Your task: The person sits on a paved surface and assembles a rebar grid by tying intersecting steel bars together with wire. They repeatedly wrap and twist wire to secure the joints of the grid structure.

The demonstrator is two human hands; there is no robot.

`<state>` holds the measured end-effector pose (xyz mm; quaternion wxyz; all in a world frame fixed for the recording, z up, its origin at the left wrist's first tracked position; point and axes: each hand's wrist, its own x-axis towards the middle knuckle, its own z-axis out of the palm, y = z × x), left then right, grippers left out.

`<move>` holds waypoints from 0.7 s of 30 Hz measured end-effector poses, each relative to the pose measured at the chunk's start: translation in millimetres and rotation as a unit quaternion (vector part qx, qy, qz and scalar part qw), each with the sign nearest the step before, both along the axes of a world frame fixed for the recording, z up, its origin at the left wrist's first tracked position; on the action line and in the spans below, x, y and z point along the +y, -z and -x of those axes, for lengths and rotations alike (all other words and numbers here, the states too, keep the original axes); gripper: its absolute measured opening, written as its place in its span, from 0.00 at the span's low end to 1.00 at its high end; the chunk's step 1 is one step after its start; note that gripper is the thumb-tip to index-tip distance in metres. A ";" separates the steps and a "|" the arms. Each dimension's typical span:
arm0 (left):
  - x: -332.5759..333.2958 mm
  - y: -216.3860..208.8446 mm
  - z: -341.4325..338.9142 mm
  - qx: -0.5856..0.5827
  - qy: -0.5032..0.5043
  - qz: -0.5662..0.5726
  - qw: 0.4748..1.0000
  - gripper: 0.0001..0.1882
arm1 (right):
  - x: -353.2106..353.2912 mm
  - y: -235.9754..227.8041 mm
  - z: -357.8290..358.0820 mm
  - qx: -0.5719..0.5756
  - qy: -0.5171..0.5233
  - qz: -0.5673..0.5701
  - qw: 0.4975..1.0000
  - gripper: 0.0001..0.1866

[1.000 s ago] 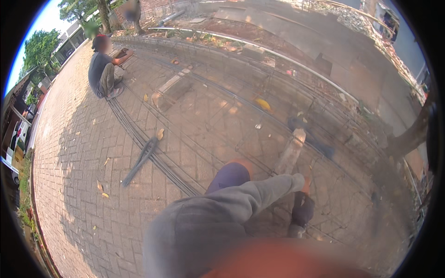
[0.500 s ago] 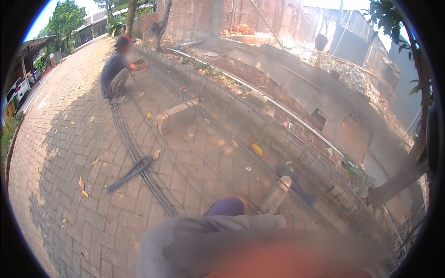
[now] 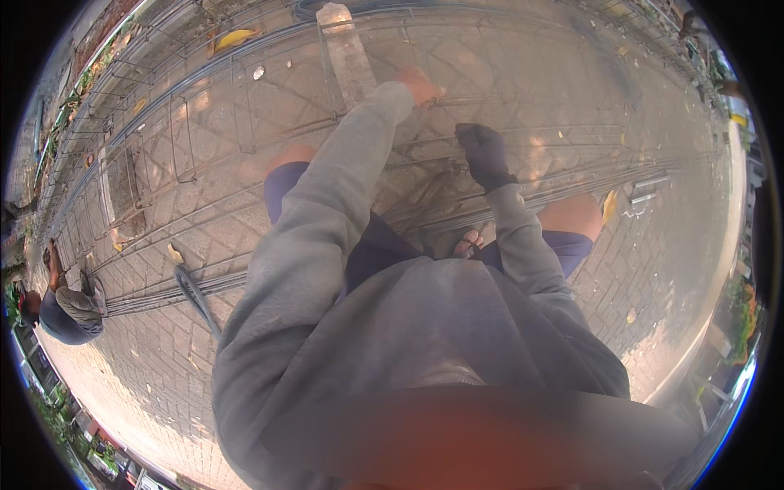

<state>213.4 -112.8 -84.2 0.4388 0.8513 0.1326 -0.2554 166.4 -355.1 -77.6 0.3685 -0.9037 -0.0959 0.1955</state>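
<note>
- Head view: reaching with bare left hand (image 3: 420, 87) down at thin steel rods (image 3: 563, 131), just right of pale block (image 3: 349, 61); with gloved right hand (image 3: 487, 155) nearer the body, close over the same rods. Cannot tell actual contact.
- Cannot tell left grip as apart or clamped, for blur; cannot tell right grip either, nor anything inside the dark glove.
- Seeing rods as slim, dark grey, running crosswise in roughly parallel lines over brick paving (image 3: 155, 367), bent into squared outlines toward the left; packed closer in a bundle (image 3: 584, 188) between right hand and body.
- Against half a second back: now looking steeply down, with both hands in sight, formerly out of sight; crouching person (image 3: 69, 314) now at left edge, formerly upper left.
</note>
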 end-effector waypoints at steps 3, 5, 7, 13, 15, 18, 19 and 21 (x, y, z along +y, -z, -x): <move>4.3 -10.6 1.0 0.007 -0.013 -0.003 1.000 0.25 | 30.1 -6.2 30.2 -0.248 -0.207 0.082 0.943 0.15; 4.8 -10.8 0.9 0.007 -0.045 0.005 0.999 0.25 | 62.0 -22.3 43.5 -0.180 -0.226 0.177 0.941 0.15; 4.3 -6.9 -0.3 -0.010 -0.044 -0.031 0.998 0.26 | 85.9 -43.8 38.0 -0.182 -0.227 0.209 0.934 0.14; 1.3 -1.4 -3.5 -0.043 -0.001 -0.105 0.994 0.27 | 62.5 -70.0 -45.8 -0.220 -0.186 0.150 0.946 0.12; -0.2 -4.2 -2.1 -0.017 -0.018 -0.085 0.996 0.26 | 54.2 -54.7 -35.8 -0.119 -0.185 0.109 0.969 0.11; -0.6 -8.4 0.6 0.004 -0.001 0.007 1.000 0.25 | 37.6 -37.7 -13.2 0.227 -0.071 -0.135 0.962 0.11; 0.3 -10.7 1.5 -0.008 -0.002 0.018 1.000 0.25 | 28.9 -33.7 -5.9 0.335 -0.040 -0.185 0.923 0.12; -0.4 -17.5 8.8 0.004 -0.029 0.006 1.000 0.24 | 13.8 -31.6 -19.9 0.414 -0.142 -0.385 0.812 0.20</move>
